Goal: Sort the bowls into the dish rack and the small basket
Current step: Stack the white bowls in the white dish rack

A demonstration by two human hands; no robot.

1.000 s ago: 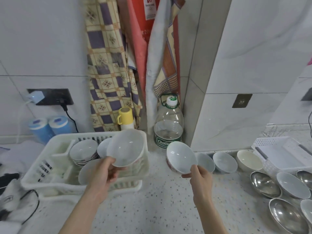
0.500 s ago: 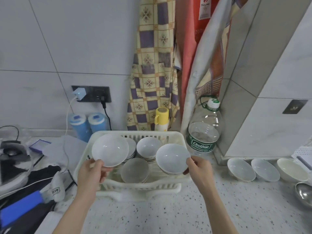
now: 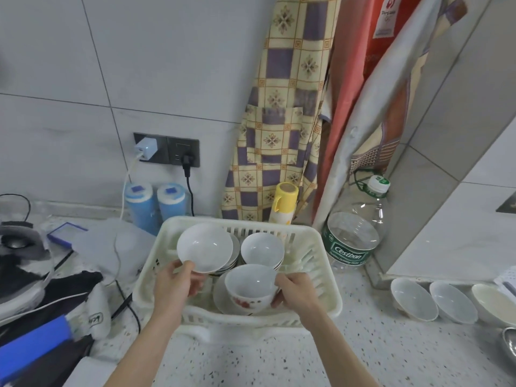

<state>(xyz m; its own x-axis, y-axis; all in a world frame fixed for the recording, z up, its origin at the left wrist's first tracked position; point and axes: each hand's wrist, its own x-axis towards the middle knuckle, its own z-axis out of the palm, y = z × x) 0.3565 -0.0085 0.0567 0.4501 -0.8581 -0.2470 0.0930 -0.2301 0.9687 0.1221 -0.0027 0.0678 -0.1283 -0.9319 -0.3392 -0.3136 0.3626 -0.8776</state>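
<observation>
A white plastic dish rack [image 3: 321, 263] stands on the speckled counter and holds stacked bowls. My left hand [image 3: 174, 286] pinches the near rim of a shallow white bowl [image 3: 205, 247], tilted above the stack at the rack's back left. My right hand [image 3: 296, 290] grips a white bowl with red flowers [image 3: 248, 289] low inside the rack's front, over a plate-like dish [image 3: 220, 297]. Another stack of bowls [image 3: 262, 248] sits at the back middle. The small basket is out of view.
Three white bowls [image 3: 413, 298] [image 3: 452, 303] [image 3: 494, 303] line the counter at the right wall. A large water bottle [image 3: 353, 236] stands right of the rack, a yellow flask [image 3: 283, 202] behind it. Cables, blue cylinders [image 3: 155, 205] and cloths crowd the left.
Both bowls have moved over the rack. The right hand has lowered the flowered bowl into the rack's front. The left hand's bowl has shifted right, above the back-left stack.
</observation>
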